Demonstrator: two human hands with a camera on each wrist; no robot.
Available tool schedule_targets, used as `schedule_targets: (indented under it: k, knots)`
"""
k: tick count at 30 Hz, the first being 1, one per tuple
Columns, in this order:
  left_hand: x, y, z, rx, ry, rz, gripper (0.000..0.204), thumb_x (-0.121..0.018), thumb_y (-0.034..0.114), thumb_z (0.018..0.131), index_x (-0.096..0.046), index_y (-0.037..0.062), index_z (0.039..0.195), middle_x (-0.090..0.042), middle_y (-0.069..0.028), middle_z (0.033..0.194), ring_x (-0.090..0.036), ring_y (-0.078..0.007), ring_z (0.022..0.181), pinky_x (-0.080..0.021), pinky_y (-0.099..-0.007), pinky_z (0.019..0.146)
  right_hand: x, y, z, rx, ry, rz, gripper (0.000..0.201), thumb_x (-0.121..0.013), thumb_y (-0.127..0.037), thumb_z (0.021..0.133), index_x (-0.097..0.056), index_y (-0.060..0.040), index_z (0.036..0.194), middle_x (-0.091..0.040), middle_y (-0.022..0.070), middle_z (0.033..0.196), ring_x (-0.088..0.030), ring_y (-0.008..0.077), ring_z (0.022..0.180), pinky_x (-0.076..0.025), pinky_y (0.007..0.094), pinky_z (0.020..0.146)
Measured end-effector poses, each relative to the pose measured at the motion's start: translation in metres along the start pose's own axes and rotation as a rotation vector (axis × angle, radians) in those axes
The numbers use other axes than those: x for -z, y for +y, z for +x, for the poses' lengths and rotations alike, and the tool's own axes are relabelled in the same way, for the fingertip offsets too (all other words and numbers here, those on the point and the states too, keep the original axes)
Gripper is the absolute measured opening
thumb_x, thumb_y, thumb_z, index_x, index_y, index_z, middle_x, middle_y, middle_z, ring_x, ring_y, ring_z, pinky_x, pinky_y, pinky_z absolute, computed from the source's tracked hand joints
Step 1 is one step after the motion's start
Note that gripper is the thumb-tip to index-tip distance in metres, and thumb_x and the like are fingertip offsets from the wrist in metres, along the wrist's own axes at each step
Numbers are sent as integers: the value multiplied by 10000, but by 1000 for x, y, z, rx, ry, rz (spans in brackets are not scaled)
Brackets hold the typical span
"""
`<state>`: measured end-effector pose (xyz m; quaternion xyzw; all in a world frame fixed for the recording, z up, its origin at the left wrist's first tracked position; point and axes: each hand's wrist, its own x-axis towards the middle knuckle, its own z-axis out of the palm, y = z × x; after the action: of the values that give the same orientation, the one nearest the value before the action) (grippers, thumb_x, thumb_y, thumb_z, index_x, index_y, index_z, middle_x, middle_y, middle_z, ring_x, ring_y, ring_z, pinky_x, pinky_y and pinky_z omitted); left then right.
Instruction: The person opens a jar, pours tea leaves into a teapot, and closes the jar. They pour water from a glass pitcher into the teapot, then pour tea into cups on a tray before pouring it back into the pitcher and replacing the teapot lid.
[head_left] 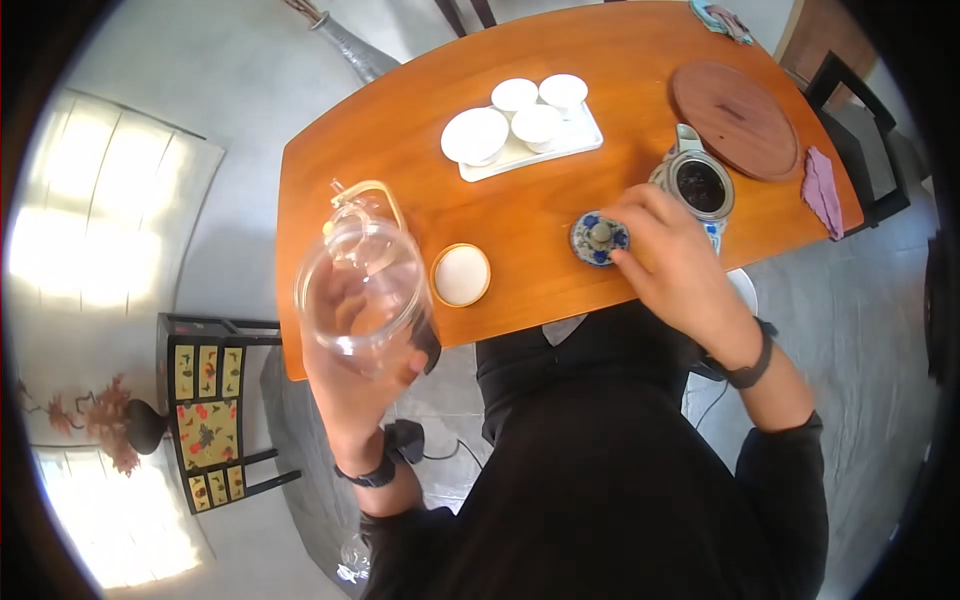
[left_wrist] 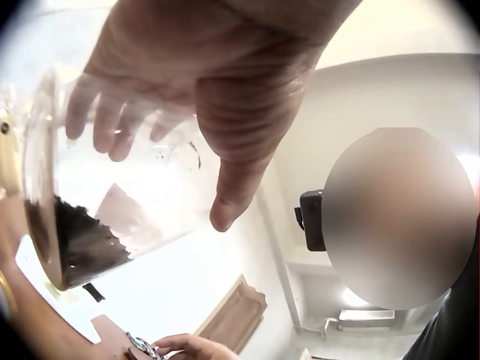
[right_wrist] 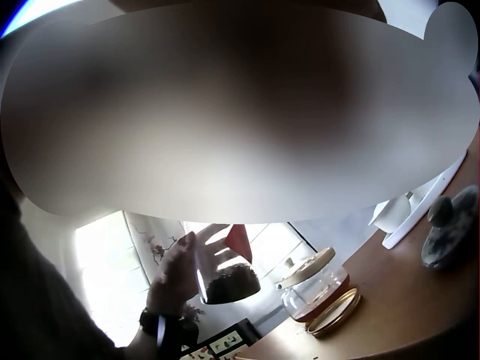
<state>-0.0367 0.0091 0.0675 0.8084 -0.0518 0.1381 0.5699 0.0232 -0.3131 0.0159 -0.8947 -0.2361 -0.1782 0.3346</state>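
My left hand (head_left: 350, 390) grips a clear glass jar (head_left: 345, 300) above the table's left end; its thumb and fingers lie around the glass. Dark loose leaves (left_wrist: 86, 244) and a reddish piece (right_wrist: 238, 242) show inside it. The thumb and fingertips of my right hand (head_left: 675, 265) are at the right edge of a blue-and-white lid (head_left: 592, 245), knob upward; contact with it is unclear. Just right of that hand stands an uncovered patterned teapot (head_left: 715, 215) with a dark inside. A glass pot with a pale handle (head_left: 395, 205) stands beyond the jar.
On the wooden table (head_left: 520, 215) lie a gold-rimmed round piece (head_left: 462, 275), a white tray (head_left: 590, 130) bearing several white cups (head_left: 515, 94), a round brown board (head_left: 735, 120) and a pink cloth (head_left: 821, 195). Another cloth (head_left: 722, 20) is at the far right corner.
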Motion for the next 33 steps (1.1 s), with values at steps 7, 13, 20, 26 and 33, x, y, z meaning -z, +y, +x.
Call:
schedule_targets:
  k: [7, 13, 20, 26, 33]
  knots:
    - [14, -37, -77, 76, 128, -188, 1107, -994, 335, 592, -406, -11, 1465, -499, -153, 1419, -528, -277, 1295, -424, -443, 1085, -59, -13, 10, -124, -150, -163, 367, -749, -137, 825, -629, -39, 1158, -603, 169, 1040, -623, 360, 971, -520, 450, 815]
    - [23, -61, -88, 122, 134, -180, 1085, -995, 245, 580, -404, -10, 1454, -507, -151, 1425, -532, -266, 1287, -423, -424, 1084, -142, -63, 30, 37, -217, -61, 641, -803, -273, 780, -569, -55, 1336, -564, 168, 1112, -568, 348, 1062, -489, 457, 862]
    - [25, -71, -86, 129, 87, -211, 1082, -995, 183, 577, -390, -6, 1454, -526, -147, 1401, -538, -257, 1282, -447, -412, 1071, -183, -84, 45, 20, -354, -195, 771, -813, -333, 755, -527, -69, 1420, -538, 179, 1174, -516, 359, 1100, -440, 466, 950]
    - [12, -78, -82, 197, -110, -290, 1091, -970, 136, 608, -361, 10, 1505, -516, -144, 1420, -514, -263, 1328, -439, -403, 1087, -111, -48, 51, -221, -327, 971, 762, -820, -283, 748, -489, -69, 1400, -504, 149, 1237, -523, 317, 1209, -476, 422, 993]
    - [-25, -70, -56, 152, -417, -340, 1061, -954, 193, 618, -380, 24, 1494, -471, -159, 1458, -452, -327, 1369, -346, -433, 1147, -71, -88, 17, 82, -18, 1273, 791, -898, -255, 690, -383, -105, 1270, -459, 252, 1422, -541, 362, 1272, -464, 473, 1038]
